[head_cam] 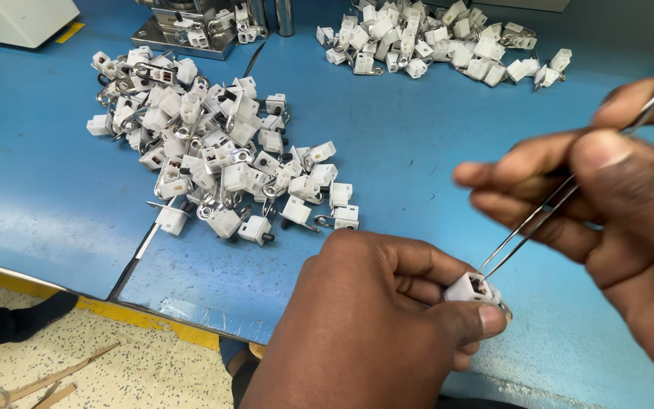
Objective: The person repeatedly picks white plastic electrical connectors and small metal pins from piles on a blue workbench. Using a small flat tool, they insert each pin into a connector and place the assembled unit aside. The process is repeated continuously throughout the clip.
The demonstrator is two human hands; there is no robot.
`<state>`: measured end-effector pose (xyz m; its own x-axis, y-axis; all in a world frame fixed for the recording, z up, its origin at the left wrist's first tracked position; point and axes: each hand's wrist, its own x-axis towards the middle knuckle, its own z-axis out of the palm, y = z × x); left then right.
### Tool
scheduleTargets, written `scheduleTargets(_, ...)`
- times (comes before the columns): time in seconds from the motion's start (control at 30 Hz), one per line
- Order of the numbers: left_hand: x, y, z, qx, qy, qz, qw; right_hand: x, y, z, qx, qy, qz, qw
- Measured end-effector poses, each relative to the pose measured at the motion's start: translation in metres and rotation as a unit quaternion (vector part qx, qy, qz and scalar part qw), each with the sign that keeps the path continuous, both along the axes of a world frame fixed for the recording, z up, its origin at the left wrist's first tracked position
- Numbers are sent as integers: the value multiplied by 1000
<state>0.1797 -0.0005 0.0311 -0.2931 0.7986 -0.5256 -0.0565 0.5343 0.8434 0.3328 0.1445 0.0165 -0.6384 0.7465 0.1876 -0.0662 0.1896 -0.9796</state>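
Left hand [365,318] pinching white connector [469,288], right hand's [630,204] tweezers [531,223] touching it

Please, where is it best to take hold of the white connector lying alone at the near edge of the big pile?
Probably grip the white connector by its two flat plastic sides, coming from above. Its black pin points toward the near edge, and its neighbours lie slightly apart, leaving the sides free.

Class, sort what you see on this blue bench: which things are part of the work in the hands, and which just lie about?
In the work:
left hand
right hand
tweezers
small white plastic part

Lying about:
near pile of white parts
far pile of white parts
metal fixture
white box
blue bench
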Motion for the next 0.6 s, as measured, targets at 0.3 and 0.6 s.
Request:
scheduleTargets(0.3,-7,12,-5,13,117,-10,993,-33,-37,-5,111,-83,-12,990)
scheduleTargets(0.6,-70,32,0,-168,273,-2,947,-67,116,-41,131,-263,-183,938)
